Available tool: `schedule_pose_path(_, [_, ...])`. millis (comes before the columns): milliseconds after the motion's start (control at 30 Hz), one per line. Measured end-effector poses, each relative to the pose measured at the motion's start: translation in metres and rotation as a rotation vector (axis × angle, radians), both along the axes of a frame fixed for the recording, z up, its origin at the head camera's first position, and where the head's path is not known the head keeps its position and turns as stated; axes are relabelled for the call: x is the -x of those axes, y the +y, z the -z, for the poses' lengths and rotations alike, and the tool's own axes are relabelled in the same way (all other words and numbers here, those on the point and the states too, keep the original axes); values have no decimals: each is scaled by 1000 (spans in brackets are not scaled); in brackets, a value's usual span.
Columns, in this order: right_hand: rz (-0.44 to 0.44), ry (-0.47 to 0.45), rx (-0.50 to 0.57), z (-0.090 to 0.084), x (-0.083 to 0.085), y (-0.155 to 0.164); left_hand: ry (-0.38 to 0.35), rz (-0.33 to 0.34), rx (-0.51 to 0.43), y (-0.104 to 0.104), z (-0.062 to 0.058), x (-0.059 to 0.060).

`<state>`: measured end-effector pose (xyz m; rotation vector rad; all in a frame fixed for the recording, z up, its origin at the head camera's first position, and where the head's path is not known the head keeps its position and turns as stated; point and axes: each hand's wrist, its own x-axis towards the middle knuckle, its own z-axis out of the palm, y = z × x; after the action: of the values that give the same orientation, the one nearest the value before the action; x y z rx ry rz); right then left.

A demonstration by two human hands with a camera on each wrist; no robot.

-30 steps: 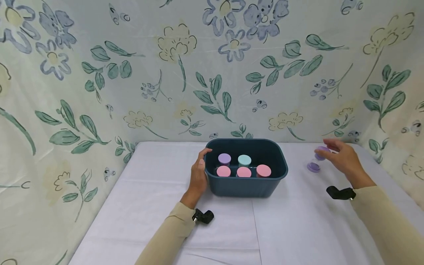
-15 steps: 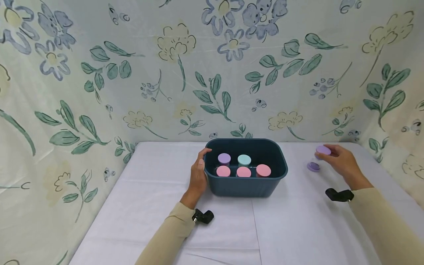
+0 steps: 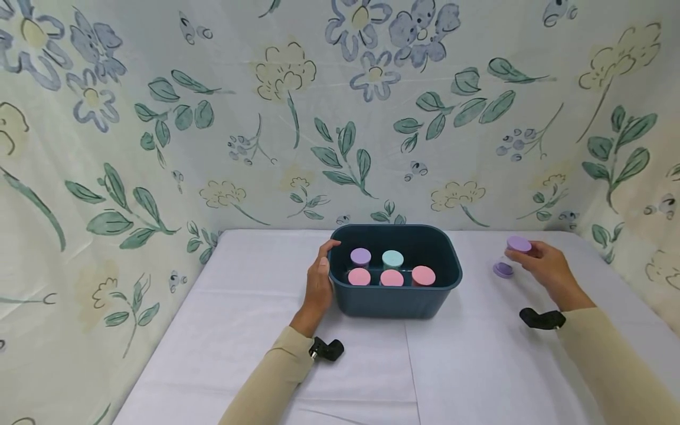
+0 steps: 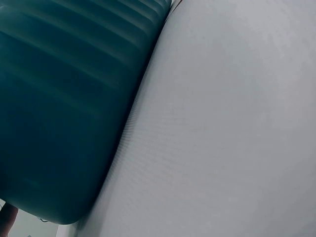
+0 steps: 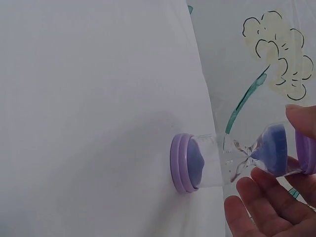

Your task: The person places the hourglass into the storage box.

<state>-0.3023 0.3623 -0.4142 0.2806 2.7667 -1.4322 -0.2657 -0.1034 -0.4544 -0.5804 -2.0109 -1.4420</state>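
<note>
A sand timer (image 5: 269, 148) with purple end caps, a clear tube and blue-violet sand stands at the table's right side. My right hand (image 3: 547, 268) holds its upper end, fingers and thumb around the tube just under the top cap (image 3: 518, 244). The lower cap (image 5: 183, 163) is at the white cloth. My left hand (image 3: 319, 283) grips the left side of a dark teal bin (image 3: 395, 301), with a finger over the rim. Inside the bin stand several more timers: a purple one (image 3: 360, 256), a light-teal one (image 3: 392, 258) and pink ones (image 3: 423, 275) in front.
A white cloth (image 3: 255, 330) covers the table. Behind it and along both sides hangs a floral curtain (image 3: 297, 118). The bin stands near the table's back edge, to the left of the held timer.
My right hand has come down a little and shifted its fingers from over the top cap to just below it. My left hand and the bin stay in place.
</note>
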Motion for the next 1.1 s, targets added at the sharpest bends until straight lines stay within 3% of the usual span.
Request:
schedule_pose_path(567, [13,-18,42,0,-2,0,-16,4,12,0,5,3])
schedule_pose_path(667, [7,-3,36,-1,-3,-1,-30,14,3,1,-1,-1])
schedule_pose_path(933, [-3,65,-18,-10,-10,-8,-38,6,14,5,-30,-23])
schedule_pose_path(1100, [-8,105,-29,-21,-14,-17,-33,-6,9,6,-32,-25])
